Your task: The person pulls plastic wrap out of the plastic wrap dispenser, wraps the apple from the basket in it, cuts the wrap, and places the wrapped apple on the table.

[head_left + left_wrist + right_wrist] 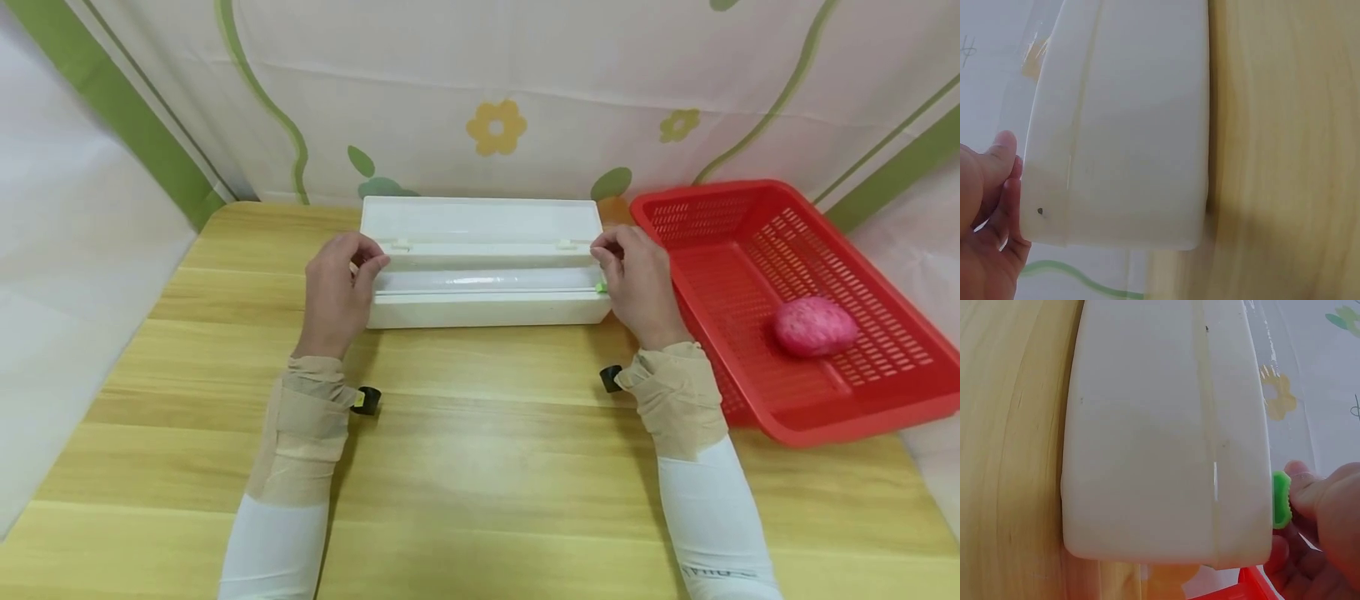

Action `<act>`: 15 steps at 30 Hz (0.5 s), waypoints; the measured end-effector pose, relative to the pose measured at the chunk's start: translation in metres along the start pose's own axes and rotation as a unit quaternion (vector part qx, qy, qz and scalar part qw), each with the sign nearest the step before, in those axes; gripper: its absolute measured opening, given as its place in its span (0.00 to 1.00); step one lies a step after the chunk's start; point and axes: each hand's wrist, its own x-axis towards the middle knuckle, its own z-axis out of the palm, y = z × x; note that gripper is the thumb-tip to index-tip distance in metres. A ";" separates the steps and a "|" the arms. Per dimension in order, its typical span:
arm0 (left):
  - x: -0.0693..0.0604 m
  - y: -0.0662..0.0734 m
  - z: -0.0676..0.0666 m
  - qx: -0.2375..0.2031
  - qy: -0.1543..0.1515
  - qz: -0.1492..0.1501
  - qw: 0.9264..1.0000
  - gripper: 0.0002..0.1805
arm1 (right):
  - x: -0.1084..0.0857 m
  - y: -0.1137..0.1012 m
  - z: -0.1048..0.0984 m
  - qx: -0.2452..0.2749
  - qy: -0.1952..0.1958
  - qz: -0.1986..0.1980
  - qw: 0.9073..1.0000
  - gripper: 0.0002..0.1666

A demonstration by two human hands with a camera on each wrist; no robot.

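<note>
A white cling film dispenser (491, 313) stands on the table with its lid (480, 218) tipped back. Inside lies a roll of clear cling film (487, 279). At its left end my left hand (339, 287) pinches the film's edge between thumb and fingertips. My right hand (639, 279) pinches the film at the right end. Raised film (1030, 59) shows faintly above the box edge in the left wrist view. Beside the right thumb sits a green slide cutter (1282, 500) on the box's front edge.
To the right, a red plastic basket (757, 400) holds a pink oval thing (815, 327), seemingly wrapped in film. A patterned cloth (420, 100) hangs behind the wooden table (487, 483).
</note>
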 end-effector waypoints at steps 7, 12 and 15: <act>0.002 0.003 -0.002 -0.007 0.020 0.002 1.000 0.07 | 0.001 -0.003 -0.002 0.004 0.023 -0.017 1.000 0.12; 0.001 0.005 -0.003 -0.008 0.028 0.005 1.000 0.07 | 0.000 -0.004 -0.002 0.004 0.027 -0.015 1.000 0.13; 0.001 0.006 -0.004 -0.007 0.032 0.007 0.999 0.08 | 0.000 -0.004 -0.001 0.003 0.034 -0.019 0.999 0.13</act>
